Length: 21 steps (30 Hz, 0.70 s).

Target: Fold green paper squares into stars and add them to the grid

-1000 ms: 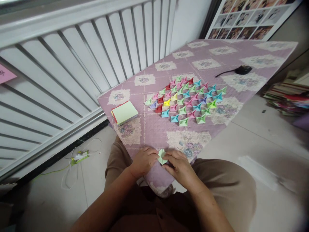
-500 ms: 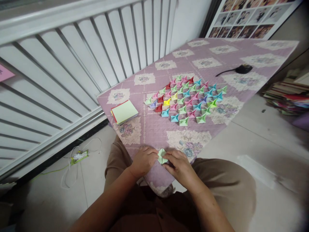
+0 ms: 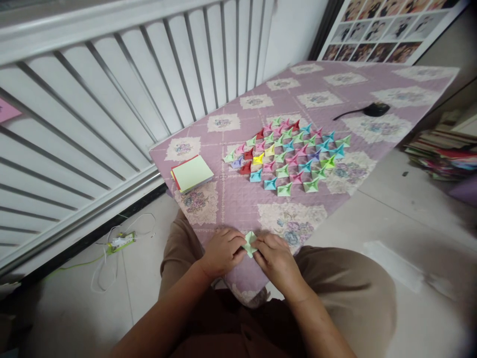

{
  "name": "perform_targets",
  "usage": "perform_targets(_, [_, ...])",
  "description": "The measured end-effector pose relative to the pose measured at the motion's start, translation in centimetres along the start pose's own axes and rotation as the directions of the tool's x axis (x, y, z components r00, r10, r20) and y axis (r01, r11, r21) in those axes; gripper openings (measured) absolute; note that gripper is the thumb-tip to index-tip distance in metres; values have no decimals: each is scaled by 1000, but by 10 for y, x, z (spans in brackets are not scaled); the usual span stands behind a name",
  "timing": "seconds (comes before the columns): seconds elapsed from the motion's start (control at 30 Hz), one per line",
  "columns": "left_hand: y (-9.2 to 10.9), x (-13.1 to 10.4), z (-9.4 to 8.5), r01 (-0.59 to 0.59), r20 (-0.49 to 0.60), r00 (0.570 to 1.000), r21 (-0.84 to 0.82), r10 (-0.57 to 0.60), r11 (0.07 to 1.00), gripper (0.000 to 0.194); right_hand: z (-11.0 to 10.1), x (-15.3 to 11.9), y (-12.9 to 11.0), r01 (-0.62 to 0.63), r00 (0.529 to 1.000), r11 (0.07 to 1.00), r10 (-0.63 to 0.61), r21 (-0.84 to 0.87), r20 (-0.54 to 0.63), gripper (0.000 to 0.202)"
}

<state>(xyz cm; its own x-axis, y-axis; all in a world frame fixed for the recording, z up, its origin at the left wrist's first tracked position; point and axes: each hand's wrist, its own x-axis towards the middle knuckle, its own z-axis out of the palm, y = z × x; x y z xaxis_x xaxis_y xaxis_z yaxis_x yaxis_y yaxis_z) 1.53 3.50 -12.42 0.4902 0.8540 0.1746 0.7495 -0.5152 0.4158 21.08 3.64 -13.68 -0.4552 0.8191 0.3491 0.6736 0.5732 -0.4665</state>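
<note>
A small piece of pale green folded paper [image 3: 250, 243] is pinched between my two hands, just above the near corner of the table. My left hand [image 3: 223, 251] grips its left edge with thumb and fingers. On the opposite edge my right hand [image 3: 276, 256] closes over the paper, hiding part of it. Beyond the hands, several folded paper pieces [image 3: 282, 171] in green, pink, red, blue and yellow stand in slanting rows. To the left lies a stack of square paper sheets [image 3: 194, 172], pale green on top.
A purple floral cloth covers the table [image 3: 238, 199]. A black mouse-like object [image 3: 376, 109] with a cord lies at the far right. A white radiator [image 3: 149, 74] borders the left side. On the floor are a power strip [image 3: 122, 241] and stacked papers [image 3: 443, 149].
My left thumb has come down to the lower edge of the paper, and the paper looks slightly narrower and more folded. Both hands stay in nearly the same place.
</note>
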Motion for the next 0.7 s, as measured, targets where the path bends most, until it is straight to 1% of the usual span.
perform_targets(0.13, [1,0,2,38,7,999,29,-38,999,14,0,0,1,1,1000,1000,-1,7,-15,12])
perform_targets(0.23, [0,1,3,58,5,998,41,-58,997,16,1,0,3,-15,999,1000,15,-12,-34,11])
perform_targets(0.37, [0,0,4,105,-30,994,48,-104,993,17,1,-2,7,-64,997,996,61,-59,-49,11])
perform_targets(0.5, [0,1,3,170,-68,984,26,-168,985,16,-1,-2,8,-116,992,991,113,-62,-47,14])
perform_targets(0.7, [-2,5,1,232,-34,972,-32,-233,972,13,-5,1,7,-154,987,987,152,-37,-43,18])
